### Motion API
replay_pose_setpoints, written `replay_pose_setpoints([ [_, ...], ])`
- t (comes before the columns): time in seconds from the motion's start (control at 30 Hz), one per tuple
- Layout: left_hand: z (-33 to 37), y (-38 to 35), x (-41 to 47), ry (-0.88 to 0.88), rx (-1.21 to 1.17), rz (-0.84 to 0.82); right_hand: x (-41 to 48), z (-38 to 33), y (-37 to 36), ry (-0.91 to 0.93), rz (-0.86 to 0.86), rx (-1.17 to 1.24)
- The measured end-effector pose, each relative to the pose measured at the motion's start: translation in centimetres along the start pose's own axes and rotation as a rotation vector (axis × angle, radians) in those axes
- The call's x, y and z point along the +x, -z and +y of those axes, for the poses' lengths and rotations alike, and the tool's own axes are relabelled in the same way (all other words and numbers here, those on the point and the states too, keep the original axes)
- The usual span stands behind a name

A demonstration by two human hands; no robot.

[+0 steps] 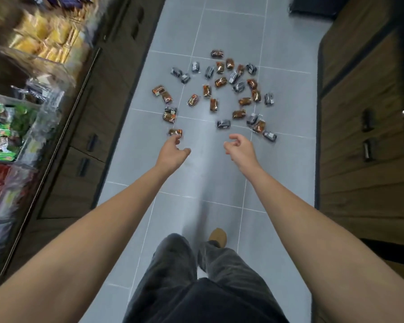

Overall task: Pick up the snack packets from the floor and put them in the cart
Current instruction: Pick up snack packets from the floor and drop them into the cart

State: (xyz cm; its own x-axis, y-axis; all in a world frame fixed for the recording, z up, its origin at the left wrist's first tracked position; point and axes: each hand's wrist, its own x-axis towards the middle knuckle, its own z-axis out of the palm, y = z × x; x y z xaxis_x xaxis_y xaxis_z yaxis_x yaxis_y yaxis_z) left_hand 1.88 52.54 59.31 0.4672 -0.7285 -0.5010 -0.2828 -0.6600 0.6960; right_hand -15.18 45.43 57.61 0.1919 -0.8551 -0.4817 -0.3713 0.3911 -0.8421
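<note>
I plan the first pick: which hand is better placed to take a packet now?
Probably the left hand: its fingertips sit just at the nearest orange packet; the right hand has no packet so close.

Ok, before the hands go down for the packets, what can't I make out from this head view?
- Cart: nowhere in the head view, outside the frame edges.
- Snack packets: print too small and blurred to read; only orange and dark grey wrappers show.
- Left hand: its fingertips overlap the nearest packet; contact cannot be told.
- Shelf goods, left edge: smeared by motion blur.
</note>
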Motion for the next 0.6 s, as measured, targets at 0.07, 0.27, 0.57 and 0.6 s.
replay_pose_setpoints([
  [0.07, 0.6, 0.8, 2.2, 0.023, -0.009, 0.031, 2.6, -1.3, -0.7, -0.021, -0.029, -0.011],
  [0.27, 1.4, 4.1, 10.8, 0.094, -0.023, 0.069, 11.0, -5.0, -4.4, -0.039, -0.107, -0.074],
  [0.57, 1.8, 10.5, 28.7, 0.171, -0.055, 0.027, 26.8, -10.6, -13.4, -0.113, -0.152, -0.182],
  [0.6, 1.7, 11.3, 30.5, 0.175, -0.064, 0.024, 28.6, -11.2, -14.5, -0.122, -0.160, -0.196],
])
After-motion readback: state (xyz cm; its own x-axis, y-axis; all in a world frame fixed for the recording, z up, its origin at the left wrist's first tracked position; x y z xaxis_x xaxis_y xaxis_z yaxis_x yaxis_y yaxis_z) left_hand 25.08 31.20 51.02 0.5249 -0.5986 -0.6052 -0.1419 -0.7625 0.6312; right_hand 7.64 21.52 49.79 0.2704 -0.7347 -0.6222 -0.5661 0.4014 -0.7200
